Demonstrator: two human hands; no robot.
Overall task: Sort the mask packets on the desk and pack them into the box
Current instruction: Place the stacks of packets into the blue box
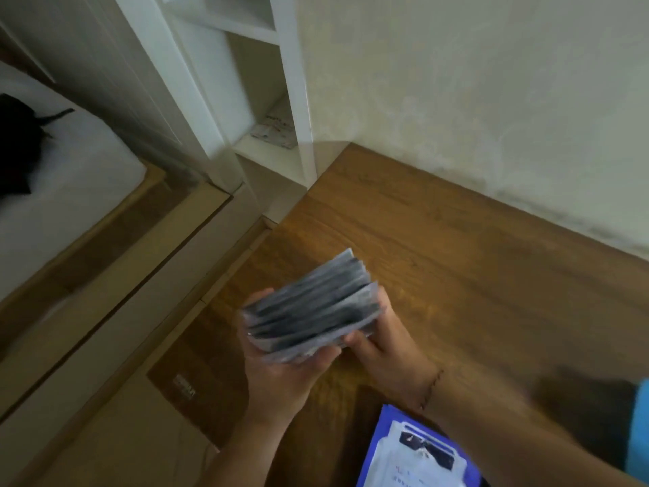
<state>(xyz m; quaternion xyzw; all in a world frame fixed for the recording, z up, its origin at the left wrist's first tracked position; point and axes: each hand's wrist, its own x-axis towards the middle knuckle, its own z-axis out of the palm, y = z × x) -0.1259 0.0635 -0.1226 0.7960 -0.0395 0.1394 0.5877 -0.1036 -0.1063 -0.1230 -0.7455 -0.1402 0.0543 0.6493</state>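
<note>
A stack of grey mask packets is held above the wooden desk, blurred by motion. My left hand grips the stack from below, with fingertips showing at its left edge. My right hand holds the stack's right end, thumb on its near side. The blue and white box with a mask picture lies on the desk at the bottom edge, partly hidden under my right forearm.
A white shelf unit stands at the desk's far left corner, with a small printed packet on one shelf. A cream wall runs behind the desk. A bed with white sheet lies at left. Something light blue shows at the right edge.
</note>
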